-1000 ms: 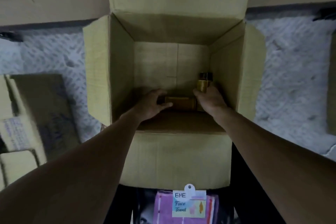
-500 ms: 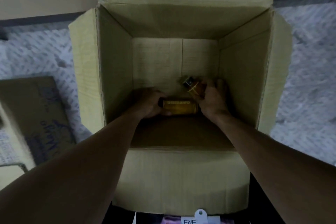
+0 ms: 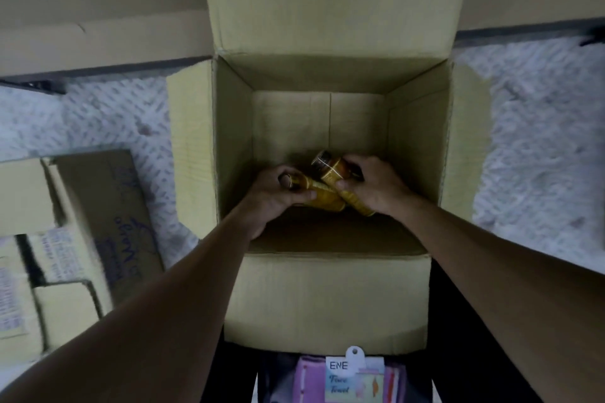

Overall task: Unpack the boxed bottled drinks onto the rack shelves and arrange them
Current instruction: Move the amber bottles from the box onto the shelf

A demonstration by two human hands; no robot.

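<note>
An open cardboard box (image 3: pixel 330 298) stands in front of me with its flaps spread. Both my hands reach down inside it. My left hand (image 3: pixel 275 199) grips an amber bottle (image 3: pixel 319 195) near its dark cap, the bottle tilted with the cap pointing left. My right hand (image 3: pixel 376 188) grips a second amber bottle (image 3: pixel 330 170), cap pointing up and away; its lower end crosses over the first bottle. The two bottles touch near the box's near wall. Apart from them the box floor is bare.
Several flattened and stacked cartons (image 3: pixel 108 222) lie at the left on white patterned sheeting (image 3: pixel 540 147). A pink face-towel pack (image 3: pixel 347 379) sits just below the box's near flap. A pale wall or board (image 3: pixel 98 10) runs behind the box.
Both bottles have been lifted off the box floor. The left one swung from lying flat to tilted with its cap raised, and the right one came up over it.
</note>
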